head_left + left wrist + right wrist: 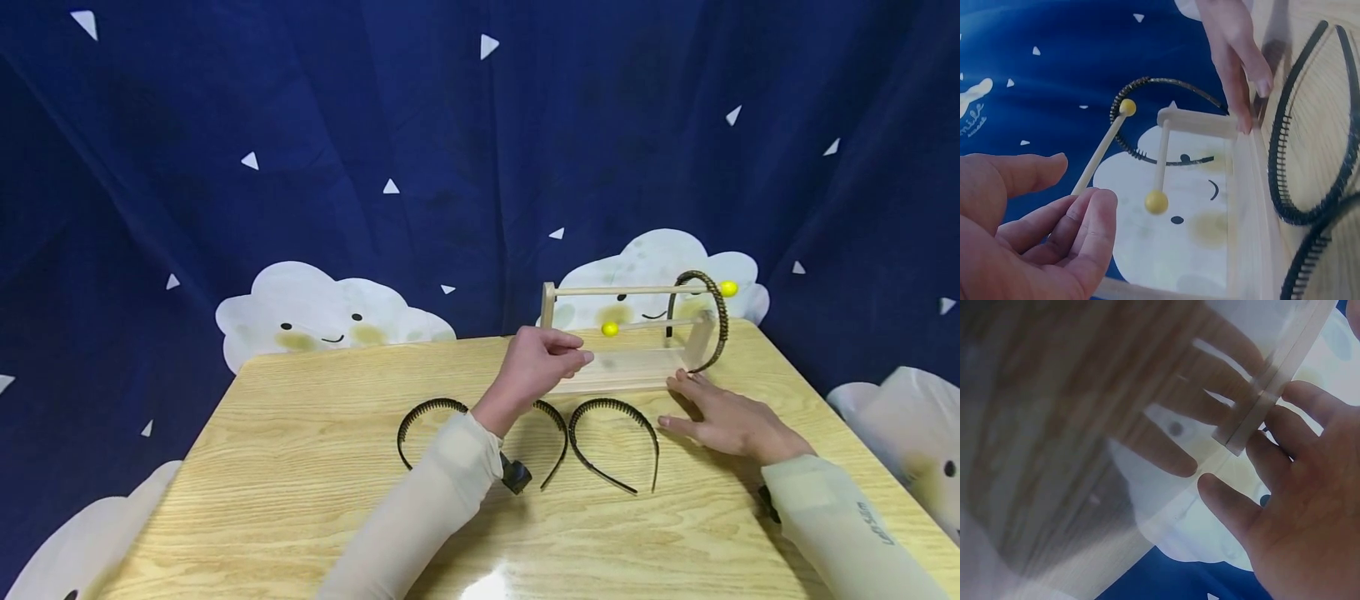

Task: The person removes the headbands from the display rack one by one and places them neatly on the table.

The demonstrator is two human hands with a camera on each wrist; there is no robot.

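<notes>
A small wooden rack (626, 385) with two rods tipped by yellow balls stands at the back right of the table. A dark toothed headband (723, 325) hangs over its upper rod, near the ball at the right end. My left hand (534, 367) hovers by the rack's left post, thumb apart from gently bent fingers, holding nothing; in the left wrist view this hand (1041, 244) is in front of the upper rod (1100, 150). With spread fingers, my right hand (731, 421) touches the front right corner of the base; the right wrist view shows its fingertips (1300, 390) against the wood.
Three more dark headbands lie on the table in front of the rack: a left one (433, 404), a middle one (562, 429) partly hidden by my left arm, and a right one (611, 402). A blue curtain (337, 167) with clouds hangs behind the table (300, 467).
</notes>
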